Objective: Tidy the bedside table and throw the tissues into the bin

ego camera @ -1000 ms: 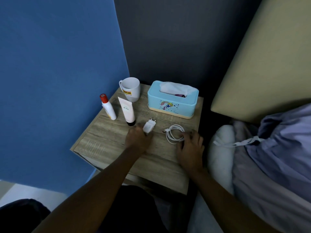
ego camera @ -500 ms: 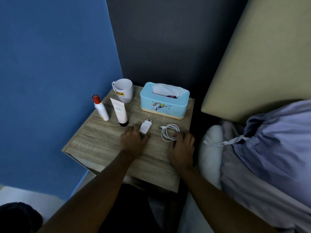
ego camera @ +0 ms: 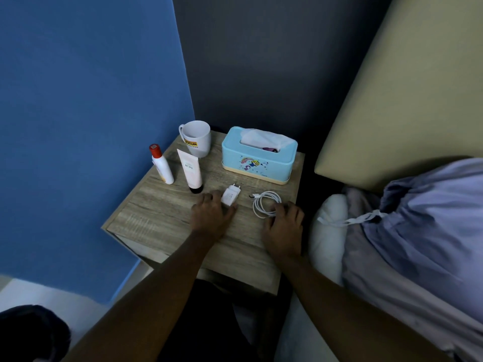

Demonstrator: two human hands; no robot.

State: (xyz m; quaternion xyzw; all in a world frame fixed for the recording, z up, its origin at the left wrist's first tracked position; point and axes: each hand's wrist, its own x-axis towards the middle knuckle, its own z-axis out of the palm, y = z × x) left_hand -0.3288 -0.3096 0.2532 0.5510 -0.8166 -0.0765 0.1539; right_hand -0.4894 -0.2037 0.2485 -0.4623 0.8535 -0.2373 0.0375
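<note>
Hands unmoved, charger still touched

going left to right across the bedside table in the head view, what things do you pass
spray bottle → cream tube → charger plug → coiled white cable. The mug and tissue box stand behind this row and overlap it in order, so they are left out.

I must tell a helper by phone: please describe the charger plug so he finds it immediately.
On the wooden bedside table, look in front of the blue tissue box. The charger plug lies flat by the left hand: small, white, blocky, with two prongs.
</note>
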